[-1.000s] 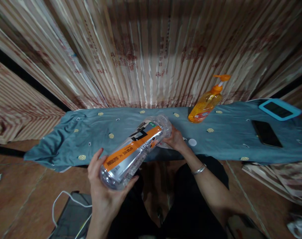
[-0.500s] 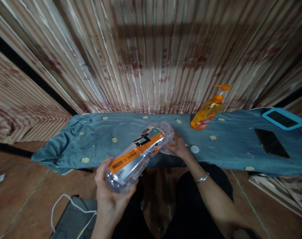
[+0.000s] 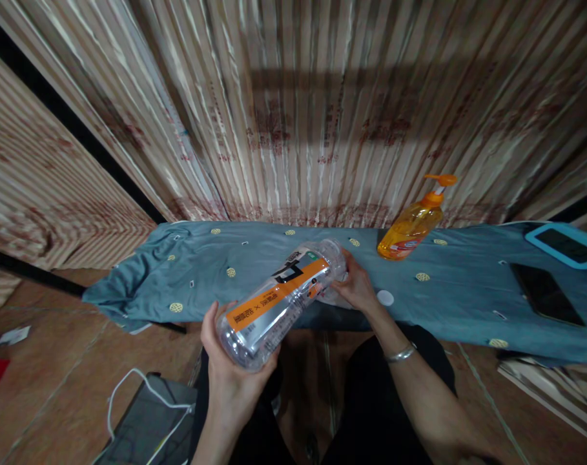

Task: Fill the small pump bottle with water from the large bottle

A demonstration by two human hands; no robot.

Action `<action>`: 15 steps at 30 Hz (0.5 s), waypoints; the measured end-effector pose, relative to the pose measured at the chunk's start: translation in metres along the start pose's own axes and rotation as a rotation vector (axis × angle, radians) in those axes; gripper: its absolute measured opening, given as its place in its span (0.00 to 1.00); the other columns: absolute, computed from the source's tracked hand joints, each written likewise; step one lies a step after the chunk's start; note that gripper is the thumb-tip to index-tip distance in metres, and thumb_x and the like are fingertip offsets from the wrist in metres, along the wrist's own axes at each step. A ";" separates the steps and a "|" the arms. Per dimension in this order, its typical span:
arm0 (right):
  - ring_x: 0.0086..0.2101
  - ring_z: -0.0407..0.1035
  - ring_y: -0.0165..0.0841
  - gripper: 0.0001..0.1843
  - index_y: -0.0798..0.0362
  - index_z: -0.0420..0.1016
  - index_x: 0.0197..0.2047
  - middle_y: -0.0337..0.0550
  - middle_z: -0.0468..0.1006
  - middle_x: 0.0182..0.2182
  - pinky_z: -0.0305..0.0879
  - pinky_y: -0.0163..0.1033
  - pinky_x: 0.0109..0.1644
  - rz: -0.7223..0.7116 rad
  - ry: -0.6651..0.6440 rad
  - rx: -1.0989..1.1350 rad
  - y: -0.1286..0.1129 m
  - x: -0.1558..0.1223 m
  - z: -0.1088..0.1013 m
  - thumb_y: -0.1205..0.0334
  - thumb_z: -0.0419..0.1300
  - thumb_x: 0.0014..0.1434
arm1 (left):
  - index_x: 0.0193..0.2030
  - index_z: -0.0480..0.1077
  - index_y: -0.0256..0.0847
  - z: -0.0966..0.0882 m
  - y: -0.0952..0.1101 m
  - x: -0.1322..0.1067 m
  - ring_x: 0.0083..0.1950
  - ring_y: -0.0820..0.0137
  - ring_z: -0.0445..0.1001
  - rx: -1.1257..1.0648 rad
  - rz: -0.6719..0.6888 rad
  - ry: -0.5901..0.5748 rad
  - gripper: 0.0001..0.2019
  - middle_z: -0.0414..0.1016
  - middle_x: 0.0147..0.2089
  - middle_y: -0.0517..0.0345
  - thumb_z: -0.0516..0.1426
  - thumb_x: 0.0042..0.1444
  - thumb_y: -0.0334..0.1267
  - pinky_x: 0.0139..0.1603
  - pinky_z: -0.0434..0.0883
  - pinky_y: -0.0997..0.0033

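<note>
A large clear plastic bottle (image 3: 278,297) with an orange, grey and black label lies slanted between my hands, over the front edge of a bench draped in blue-grey cloth (image 3: 254,255). My left hand (image 3: 231,368) cups the bottle's base from below, fingers wrapped round it. My right hand (image 3: 357,287) is closed at the bottle's neck end, with something pale under the fingers. A small white cap (image 3: 385,298) lies on the cloth just right of that hand.
An orange pump bottle (image 3: 413,223) stands at the back of the cloth. A black phone (image 3: 545,294) and a blue-cased tablet (image 3: 567,244) lie at the right. Striped curtains hang behind. A dark box with a white cable (image 3: 143,413) sits on the floor at lower left.
The view has drifted left and up, so everything sits further right and lower in the picture. Both hands keep the same hold on the bottle.
</note>
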State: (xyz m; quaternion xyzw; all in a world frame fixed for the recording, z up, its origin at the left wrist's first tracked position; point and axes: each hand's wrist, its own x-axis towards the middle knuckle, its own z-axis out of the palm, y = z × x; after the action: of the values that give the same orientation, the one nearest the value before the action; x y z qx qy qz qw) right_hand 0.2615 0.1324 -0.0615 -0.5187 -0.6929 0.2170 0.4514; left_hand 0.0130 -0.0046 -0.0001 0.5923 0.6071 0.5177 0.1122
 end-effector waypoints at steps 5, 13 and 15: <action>0.46 0.65 0.38 0.24 0.57 0.62 0.60 0.51 0.65 0.50 0.67 0.49 0.51 0.020 -0.001 0.001 0.000 0.000 -0.001 0.52 0.58 0.68 | 0.65 0.50 0.45 0.003 0.007 -0.001 0.53 0.58 0.74 -0.044 -0.052 0.021 0.51 0.64 0.57 0.47 0.71 0.34 0.45 0.52 0.74 0.57; 0.45 0.66 0.38 0.24 0.57 0.62 0.60 0.50 0.66 0.49 0.67 0.48 0.51 0.024 0.006 -0.010 -0.001 -0.001 -0.002 0.51 0.58 0.68 | 0.65 0.50 0.45 0.006 0.008 -0.007 0.55 0.57 0.72 -0.070 -0.073 0.009 0.50 0.64 0.59 0.47 0.69 0.36 0.44 0.55 0.72 0.55; 0.45 0.66 0.37 0.24 0.57 0.62 0.60 0.50 0.66 0.48 0.68 0.47 0.50 0.014 0.000 -0.006 -0.001 0.000 -0.002 0.51 0.58 0.68 | 0.65 0.50 0.45 0.006 0.009 -0.008 0.55 0.57 0.72 -0.070 -0.076 0.025 0.49 0.63 0.59 0.46 0.69 0.37 0.44 0.55 0.73 0.56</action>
State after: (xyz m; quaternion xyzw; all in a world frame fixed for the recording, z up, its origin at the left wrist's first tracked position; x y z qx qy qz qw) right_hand 0.2622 0.1314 -0.0600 -0.5249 -0.6900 0.2177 0.4484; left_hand 0.0257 -0.0105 0.0003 0.5581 0.6119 0.5413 0.1451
